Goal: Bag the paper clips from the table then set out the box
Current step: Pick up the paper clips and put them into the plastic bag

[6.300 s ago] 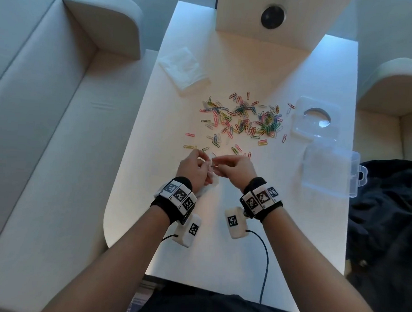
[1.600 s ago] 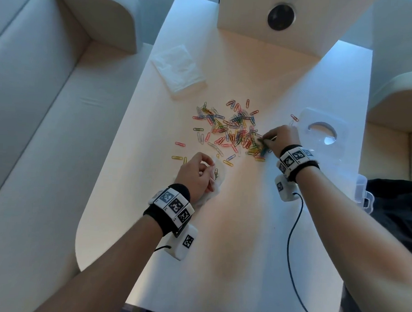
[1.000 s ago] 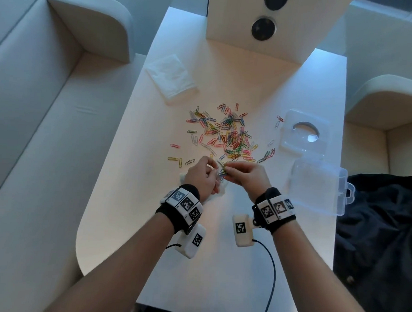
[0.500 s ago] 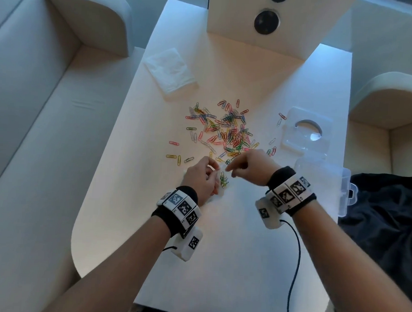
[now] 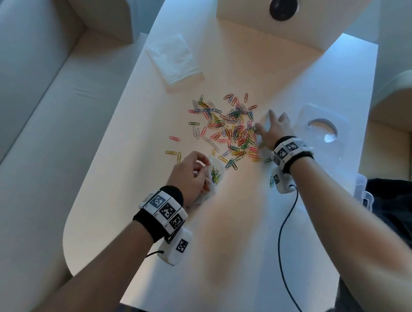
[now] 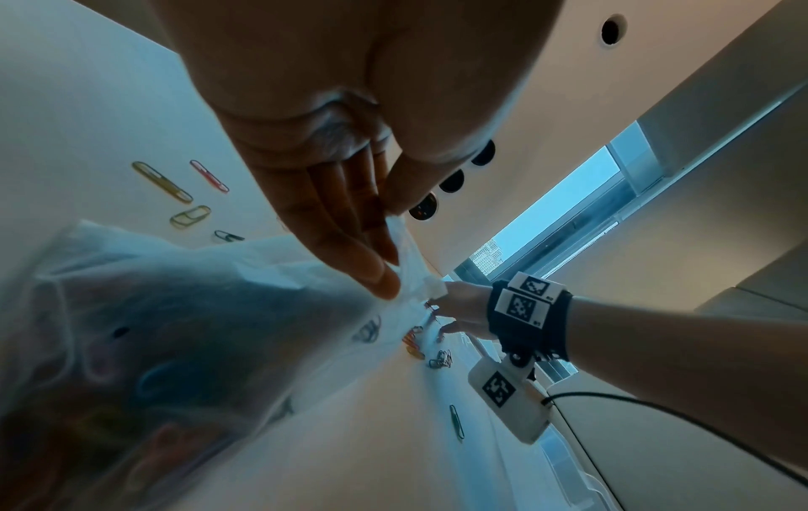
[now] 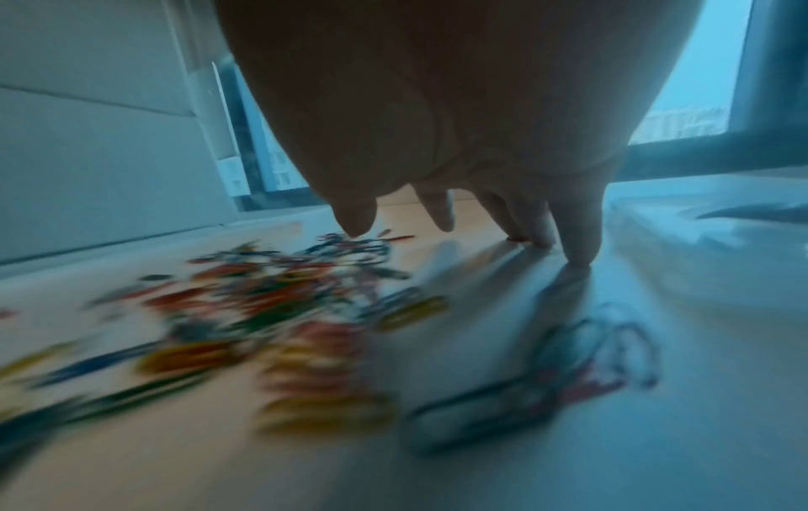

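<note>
Many coloured paper clips lie scattered in a pile mid-table, blurred in the right wrist view. My left hand pinches the mouth of a small clear plastic bag that holds several clips; the left wrist view shows its fingers on the bag edge. My right hand is open, fingers spread at the pile's right edge, fingertips down on the table. The clear box stands at the right, mostly hidden by my right arm. Its lid lies flat beyond my right hand.
A folded white tissue stack lies at the far left of the white table. A raised panel with round holes stands at the far end. Dark cloth lies off the right edge. Pale sofas flank the table.
My right hand has left the bag mouth, moved away to the pile's right edge and spread its fingers. The left hand still holds the bag in the same spot.
</note>
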Tool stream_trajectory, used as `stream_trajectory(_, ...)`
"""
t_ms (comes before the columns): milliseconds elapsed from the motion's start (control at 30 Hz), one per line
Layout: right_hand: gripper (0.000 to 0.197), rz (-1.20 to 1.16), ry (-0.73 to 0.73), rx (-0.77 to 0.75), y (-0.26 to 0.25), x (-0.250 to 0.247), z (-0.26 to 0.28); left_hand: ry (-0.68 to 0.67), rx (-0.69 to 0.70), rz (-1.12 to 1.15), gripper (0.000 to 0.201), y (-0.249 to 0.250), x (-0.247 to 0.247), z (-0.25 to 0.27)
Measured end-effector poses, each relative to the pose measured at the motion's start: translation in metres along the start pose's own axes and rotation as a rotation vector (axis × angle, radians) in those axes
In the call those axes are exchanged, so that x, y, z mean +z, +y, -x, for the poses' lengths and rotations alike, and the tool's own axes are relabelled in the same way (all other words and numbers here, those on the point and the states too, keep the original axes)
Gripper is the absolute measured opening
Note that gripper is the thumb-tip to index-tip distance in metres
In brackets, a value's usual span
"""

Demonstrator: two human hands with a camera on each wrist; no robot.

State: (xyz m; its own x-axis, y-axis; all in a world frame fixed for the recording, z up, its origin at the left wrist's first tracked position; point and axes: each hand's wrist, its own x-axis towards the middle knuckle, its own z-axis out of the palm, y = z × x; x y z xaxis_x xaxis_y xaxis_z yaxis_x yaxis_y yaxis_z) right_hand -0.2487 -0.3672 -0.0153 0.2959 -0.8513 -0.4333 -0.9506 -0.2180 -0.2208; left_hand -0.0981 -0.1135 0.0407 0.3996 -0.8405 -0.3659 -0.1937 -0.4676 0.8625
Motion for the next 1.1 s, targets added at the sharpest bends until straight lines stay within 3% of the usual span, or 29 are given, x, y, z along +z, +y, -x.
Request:
stream_trajectory(167, 0.077, 0.133, 0.036, -0.261, -0.033, 0.041, 0.05, -0.014, -0.014, 0.026, 0.006, 0.002, 0.006, 0.001)
stream_trajectory(300, 0.027, 0.096, 0.21, -0.365, -0.044, 0.05, 0.06, -0.024, -0.017, 0.004, 0.005, 0.003, 0.006, 0.006)
stream_trajectory(367, 0.022, 0.031, 0.218, -0.363, -0.044, 0.046, 0.063, -0.028, -0.022, 0.008, 0.005, 0.002, 0.005, 0.009)
stream_trajectory(500, 0.014, -0.385, 0.174, -0.123, -0.032, 0.029, 0.075, -0.046, -0.035, 0.013, 0.005, 0.001, 0.005, 0.016)
stream_trajectory(600, 0.012, -0.961, 0.021, 0.107, -0.023, 0.019, 0.098, -0.051, -0.067, 0.036, 0.007, 0.0, 0.009, 0.019)
stream_trajectory(700, 0.018, -1.45, -0.169, 0.155, -0.024, 0.009, 0.132, -0.029, -0.069, 0.021, 0.014, -0.002, 0.014, 0.017)
stream_trajectory(767, 0.021, -1.574, -0.276, 0.124, -0.028, 0.007, 0.155, -0.03, -0.068, 0.025, 0.014, 0.0, 0.018, 0.016)
stream_trajectory(867, 0.023, -1.476, -0.28, 0.069, -0.032, 0.015, 0.177, -0.028, -0.078, 0.057, 0.008, 0.006, 0.021, 0.017)
stream_trajectory(1000, 0.013, -1.073, -0.093, 0.037, -0.038, 0.029, 0.185, -0.045, -0.057, 0.075, 0.008, 0.011, 0.025, 0.021)
stream_trajectory(1100, 0.023, -0.864, -0.048, 0.015, -0.043, 0.031, 0.186, -0.065, -0.059, 0.081, 0.008, 0.013, 0.028, 0.025)
